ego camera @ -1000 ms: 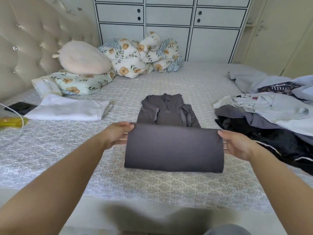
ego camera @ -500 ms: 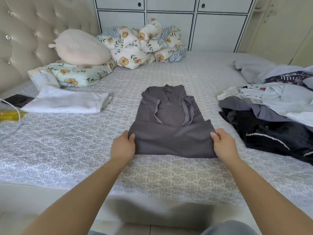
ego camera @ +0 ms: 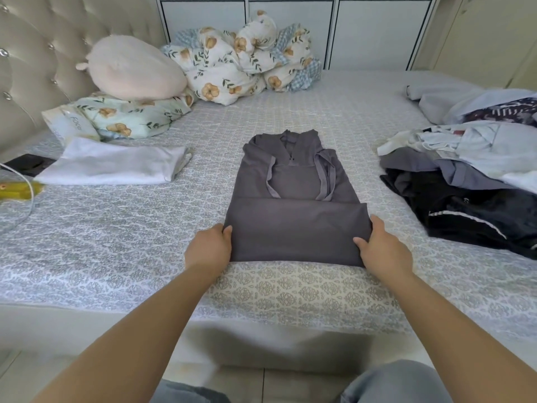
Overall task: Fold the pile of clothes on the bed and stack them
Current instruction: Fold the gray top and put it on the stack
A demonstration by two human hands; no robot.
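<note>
Now the grey garment (ego camera: 296, 228) lies flat, both hands gripping its fold

Between your hands lies the grey garment (ego camera: 296, 225), a matt, smooth cloth. Under it the bedspread (ego camera: 116, 228) is a textured woven fabric. Well left of your left hand, the headboard (ego camera: 37, 53) looks padded, faintly glossy, with shiny studs.

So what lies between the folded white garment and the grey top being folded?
Only bare patterned bedsheet separates white garment and grey top, per head view.
</note>
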